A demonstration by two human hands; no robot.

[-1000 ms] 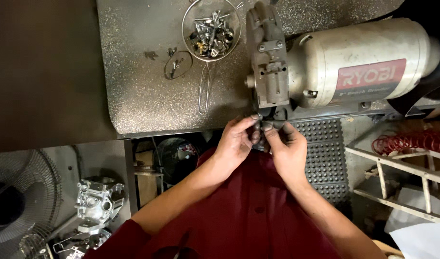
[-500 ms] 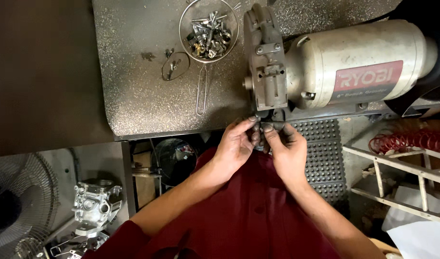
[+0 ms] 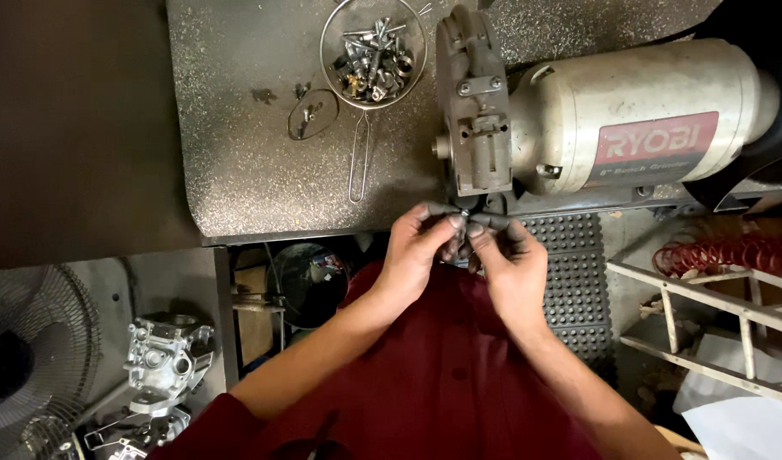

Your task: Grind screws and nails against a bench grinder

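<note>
Hands meet at the bench edge: your left hand and right hand pinch a small metal part between grimy fingertips, both hands closed tight on it, just below the wheel guard of a bench grinder. The part itself is too small to make out. On the speckled bench behind, a wire strainer holds nuts and bolts, with a smaller strainer beside it. A fan and a cast engine part sit on the floor at your left.
</note>
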